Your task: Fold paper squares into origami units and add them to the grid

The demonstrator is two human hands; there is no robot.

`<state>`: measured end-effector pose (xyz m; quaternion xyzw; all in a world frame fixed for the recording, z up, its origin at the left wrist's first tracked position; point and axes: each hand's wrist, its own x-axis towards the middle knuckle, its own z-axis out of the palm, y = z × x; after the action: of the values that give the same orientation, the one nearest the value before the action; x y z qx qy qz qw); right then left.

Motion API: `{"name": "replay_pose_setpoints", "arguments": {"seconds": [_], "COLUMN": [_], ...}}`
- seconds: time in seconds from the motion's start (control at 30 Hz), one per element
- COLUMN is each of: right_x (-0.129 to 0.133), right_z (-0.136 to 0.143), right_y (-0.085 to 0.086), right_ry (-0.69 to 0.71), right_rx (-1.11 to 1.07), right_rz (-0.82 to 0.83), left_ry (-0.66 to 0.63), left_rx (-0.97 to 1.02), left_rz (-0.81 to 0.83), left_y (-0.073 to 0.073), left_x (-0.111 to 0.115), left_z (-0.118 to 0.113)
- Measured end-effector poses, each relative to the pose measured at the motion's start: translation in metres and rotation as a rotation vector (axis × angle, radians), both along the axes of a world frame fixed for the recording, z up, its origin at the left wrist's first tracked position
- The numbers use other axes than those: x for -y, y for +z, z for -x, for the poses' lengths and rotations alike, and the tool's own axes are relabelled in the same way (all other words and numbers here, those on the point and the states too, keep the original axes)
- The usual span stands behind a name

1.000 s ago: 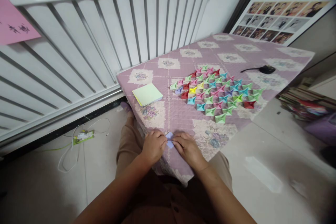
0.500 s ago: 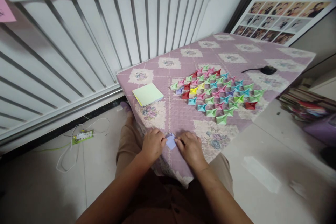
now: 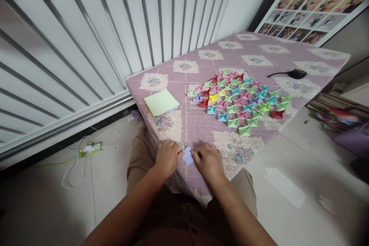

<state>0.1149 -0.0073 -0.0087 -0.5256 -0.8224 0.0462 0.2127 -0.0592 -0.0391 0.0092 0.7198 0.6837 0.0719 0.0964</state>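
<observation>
A small lilac paper square (image 3: 187,155) lies at the near edge of a purple quilted table (image 3: 201,130). My left hand (image 3: 167,158) pinches its left side and my right hand (image 3: 210,162) pinches its right side, both pressing it to the cloth. Further back, several folded paper pieces (image 3: 240,100) in many colours are laid in a patch. A stack of pale green paper sheets (image 3: 161,102) sits at the table's left.
A black object with a cord (image 3: 296,73) lies at the table's far right. A white slatted radiator (image 3: 100,34) lines the wall. A framed photo collage (image 3: 308,9) leans behind. A white cable with a green plug (image 3: 89,149) lies on the floor; books (image 3: 334,113) are piled right.
Both hands keep pinching the lilac paper, which now lies a little flatter. The view has tilted slightly upward; the pink sheet at top left is out of frame.
</observation>
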Motion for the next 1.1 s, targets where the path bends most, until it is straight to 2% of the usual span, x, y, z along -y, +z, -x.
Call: {"name": "replay_pose_setpoints", "arguments": {"seconds": [0.33,0.67,0.93,1.1], "right_x": [-0.002,-0.002,-0.001,-0.003], "right_z": [0.003,0.003,0.002,-0.001], "right_y": [0.002,0.004,-0.001,-0.003], "right_ry": [-0.022,-0.034,-0.033,-0.032], "right_rx": [-0.019,0.001,-0.048,-0.065], "right_rz": [0.007,0.045,0.023,0.067], "left_ry": [0.027,-0.433,-0.487,-0.494], "left_rx": [0.068,0.036,-0.028,-0.019], "left_rz": [-0.026,-0.095,-0.055,-0.076], "left_y": [-0.005,-0.01,-0.01,-0.01], "left_x": [0.005,0.006,0.01,0.011], "left_z": [-0.001,0.003,0.015,0.021]}}
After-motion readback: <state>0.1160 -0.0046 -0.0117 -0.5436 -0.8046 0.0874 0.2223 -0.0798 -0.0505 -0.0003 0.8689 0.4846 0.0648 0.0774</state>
